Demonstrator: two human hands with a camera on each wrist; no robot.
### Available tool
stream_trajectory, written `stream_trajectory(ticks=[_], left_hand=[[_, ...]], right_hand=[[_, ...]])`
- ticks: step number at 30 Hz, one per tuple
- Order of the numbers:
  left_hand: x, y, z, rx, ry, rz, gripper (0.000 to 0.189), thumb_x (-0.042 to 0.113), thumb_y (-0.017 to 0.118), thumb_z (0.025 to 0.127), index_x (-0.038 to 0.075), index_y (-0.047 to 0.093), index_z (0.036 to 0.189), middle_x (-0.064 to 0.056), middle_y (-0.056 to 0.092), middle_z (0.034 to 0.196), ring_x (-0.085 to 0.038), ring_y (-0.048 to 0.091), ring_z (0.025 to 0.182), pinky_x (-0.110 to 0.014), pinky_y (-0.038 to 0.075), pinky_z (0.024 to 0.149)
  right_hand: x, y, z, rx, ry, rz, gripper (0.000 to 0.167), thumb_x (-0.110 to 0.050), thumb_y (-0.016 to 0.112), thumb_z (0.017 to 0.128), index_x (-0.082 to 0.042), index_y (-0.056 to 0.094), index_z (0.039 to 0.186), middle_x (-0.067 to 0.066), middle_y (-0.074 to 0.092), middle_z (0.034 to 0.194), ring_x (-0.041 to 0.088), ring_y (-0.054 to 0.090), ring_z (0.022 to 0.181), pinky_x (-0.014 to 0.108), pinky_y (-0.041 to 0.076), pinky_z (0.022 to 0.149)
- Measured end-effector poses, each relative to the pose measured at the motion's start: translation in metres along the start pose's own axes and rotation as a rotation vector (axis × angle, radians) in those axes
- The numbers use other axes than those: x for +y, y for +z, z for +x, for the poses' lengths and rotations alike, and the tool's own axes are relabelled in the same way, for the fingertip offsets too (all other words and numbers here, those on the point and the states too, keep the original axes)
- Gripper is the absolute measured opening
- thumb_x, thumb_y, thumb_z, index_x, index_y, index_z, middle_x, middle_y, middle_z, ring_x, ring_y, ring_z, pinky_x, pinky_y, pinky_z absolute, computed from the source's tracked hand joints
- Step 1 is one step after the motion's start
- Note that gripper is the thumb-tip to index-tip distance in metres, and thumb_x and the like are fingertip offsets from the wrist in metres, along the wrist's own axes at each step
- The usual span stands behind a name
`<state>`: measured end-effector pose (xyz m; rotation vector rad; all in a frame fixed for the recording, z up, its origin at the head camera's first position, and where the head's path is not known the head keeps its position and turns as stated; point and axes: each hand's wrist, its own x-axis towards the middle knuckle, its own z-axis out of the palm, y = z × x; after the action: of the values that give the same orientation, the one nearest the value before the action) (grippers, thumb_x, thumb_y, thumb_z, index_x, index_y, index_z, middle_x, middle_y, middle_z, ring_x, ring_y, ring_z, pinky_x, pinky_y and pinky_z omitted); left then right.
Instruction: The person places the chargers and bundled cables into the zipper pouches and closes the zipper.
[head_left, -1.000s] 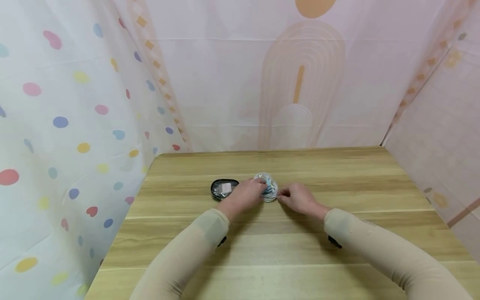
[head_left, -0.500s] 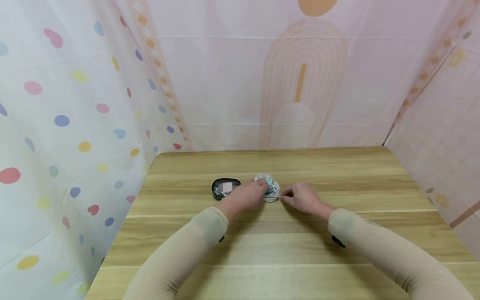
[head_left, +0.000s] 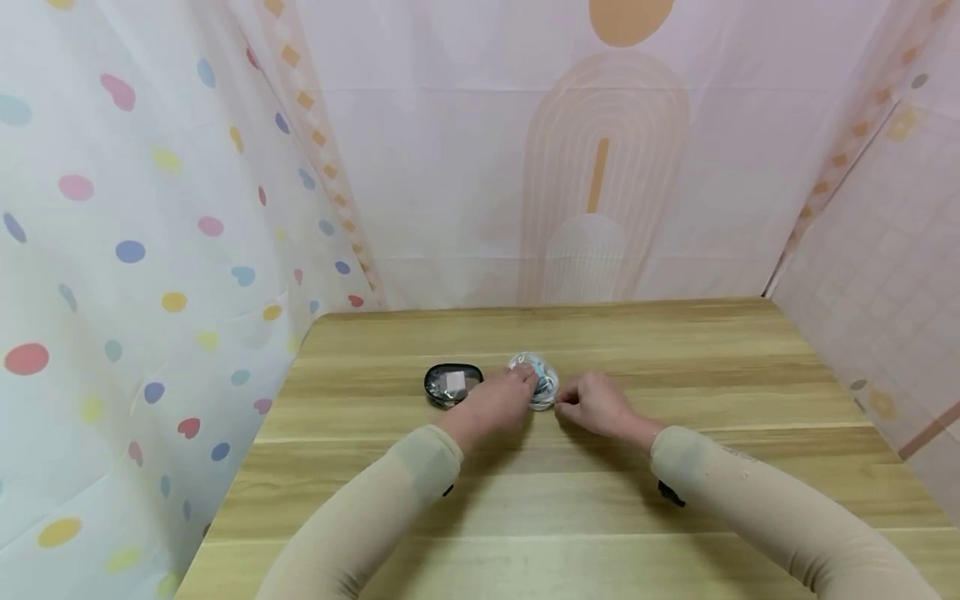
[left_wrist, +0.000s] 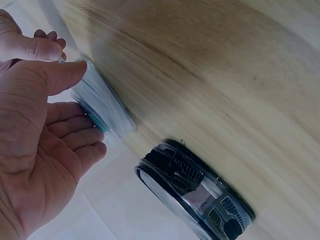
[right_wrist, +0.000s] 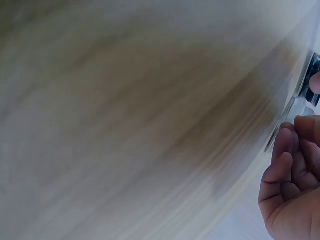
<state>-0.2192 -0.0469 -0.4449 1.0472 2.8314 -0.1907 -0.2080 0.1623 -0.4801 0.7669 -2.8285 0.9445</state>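
A rounded clear pouch (head_left: 547,386) with a pale rim and white and blue contents lies flat on the table. My left hand (head_left: 501,402) holds it from the left; in the left wrist view the thumb is at the rim of the clear pouch (left_wrist: 107,105) and the fingers curl over its face. At the near right edge, my right hand (head_left: 597,403) pinches a small bit at the rim, which looks like a pull tab and is mostly hidden by the fingertips. The right wrist view has the right hand (right_wrist: 295,187) with thumb and forefinger together.
Left of my left hand stands an oval black-rimmed clear pouch (head_left: 454,384) with dark items and a pale label inside. The wooden table (head_left: 525,508) ends at a patterned curtain (head_left: 450,167) behind, with more curtain at both sides.
Both hands stay at the clear pouch. The right hand shifts slightly right, then back towards the pouch's edge. The head view tilts a little.
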Motion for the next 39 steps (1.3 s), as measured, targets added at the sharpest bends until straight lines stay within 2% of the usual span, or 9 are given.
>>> stream_trajectory(ticks=[4, 10, 14, 18, 22, 25, 31, 34, 39], left_hand=[[0.0, 0.001, 0.0, 0.011, 0.019, 0.012, 0.063, 0.011, 0.067, 0.096, -0.002, 0.05, 0.155, -0.016, 0.053, 0.16, -0.03, 0.049, 0.153, -0.043, 0.039, 0.129], [-0.003, 0.0, -0.002, 0.02, 0.019, -0.021, 0.058, 0.016, 0.067, 0.099, 0.001, 0.053, 0.153, -0.015, 0.056, 0.158, -0.033, 0.052, 0.15, -0.044, 0.043, 0.127], [-0.006, 0.002, -0.005, 0.01, 0.031, -0.02, 0.056, 0.023, 0.067, 0.102, 0.003, 0.054, 0.153, -0.015, 0.056, 0.16, -0.033, 0.05, 0.152, -0.047, 0.035, 0.131], [-0.007, 0.005, -0.006, 0.011, 0.072, 0.027, 0.054, 0.027, 0.067, 0.104, 0.005, 0.056, 0.152, -0.014, 0.057, 0.159, -0.032, 0.048, 0.154, -0.046, 0.03, 0.134], [-0.008, 0.006, -0.007, 0.028, 0.098, 0.052, 0.055, 0.03, 0.066, 0.105, 0.008, 0.055, 0.155, -0.014, 0.058, 0.158, -0.033, 0.05, 0.152, -0.044, 0.036, 0.131], [-0.01, 0.006, -0.006, 0.03, 0.105, 0.033, 0.058, 0.032, 0.066, 0.106, 0.009, 0.052, 0.158, -0.014, 0.057, 0.158, -0.035, 0.051, 0.151, -0.045, 0.042, 0.127], [-0.013, 0.009, -0.007, 0.044, 0.106, -0.013, 0.059, 0.031, 0.065, 0.107, 0.011, 0.05, 0.16, -0.013, 0.056, 0.157, -0.033, 0.054, 0.148, -0.043, 0.047, 0.124], [-0.011, 0.012, -0.009, 0.052, 0.095, -0.034, 0.059, 0.03, 0.062, 0.108, 0.01, 0.047, 0.161, -0.014, 0.054, 0.158, -0.036, 0.051, 0.15, -0.045, 0.042, 0.127], [-0.007, 0.013, -0.01, 0.086, 0.095, -0.007, 0.056, 0.027, 0.061, 0.107, 0.007, 0.051, 0.158, -0.015, 0.058, 0.152, -0.036, 0.053, 0.148, -0.045, 0.038, 0.13]], right_hand=[[0.001, 0.001, 0.0, -0.011, 0.015, 0.007, 0.007, -0.007, 0.079, 0.088, -0.009, 0.082, 0.082, -0.003, 0.079, 0.077, 0.0, 0.057, 0.067, 0.021, 0.05, 0.062], [-0.001, 0.002, 0.001, -0.05, 0.081, -0.017, 0.011, -0.014, 0.078, 0.095, -0.013, 0.081, 0.084, -0.005, 0.076, 0.076, 0.003, 0.057, 0.065, 0.023, 0.05, 0.06], [-0.002, 0.003, -0.001, -0.062, 0.112, -0.023, 0.01, -0.016, 0.078, 0.095, -0.015, 0.081, 0.085, -0.006, 0.076, 0.078, 0.003, 0.058, 0.066, 0.023, 0.051, 0.061], [0.002, 0.002, -0.001, -0.054, 0.11, -0.036, 0.007, -0.016, 0.077, 0.095, -0.013, 0.082, 0.09, -0.004, 0.077, 0.081, 0.003, 0.06, 0.069, 0.024, 0.054, 0.063], [0.008, -0.004, 0.002, -0.043, 0.126, -0.088, 0.009, -0.019, 0.077, 0.097, -0.011, 0.082, 0.094, 0.0, 0.079, 0.087, 0.007, 0.064, 0.072, 0.028, 0.057, 0.066], [0.013, -0.008, 0.006, -0.048, 0.142, -0.121, 0.011, -0.022, 0.077, 0.097, -0.012, 0.082, 0.097, 0.002, 0.08, 0.091, 0.011, 0.068, 0.076, 0.032, 0.059, 0.069], [0.019, -0.012, 0.008, -0.059, 0.107, -0.122, 0.011, -0.021, 0.076, 0.098, -0.011, 0.082, 0.098, 0.003, 0.082, 0.094, 0.014, 0.072, 0.082, 0.036, 0.061, 0.073], [0.021, -0.013, 0.008, -0.058, 0.083, -0.117, 0.01, -0.02, 0.077, 0.098, -0.012, 0.081, 0.096, 0.002, 0.081, 0.093, 0.013, 0.072, 0.082, 0.036, 0.061, 0.074], [0.022, -0.013, 0.006, -0.063, 0.051, -0.129, 0.009, -0.02, 0.077, 0.098, -0.013, 0.081, 0.094, 0.0, 0.081, 0.09, 0.009, 0.069, 0.08, 0.034, 0.06, 0.072]])
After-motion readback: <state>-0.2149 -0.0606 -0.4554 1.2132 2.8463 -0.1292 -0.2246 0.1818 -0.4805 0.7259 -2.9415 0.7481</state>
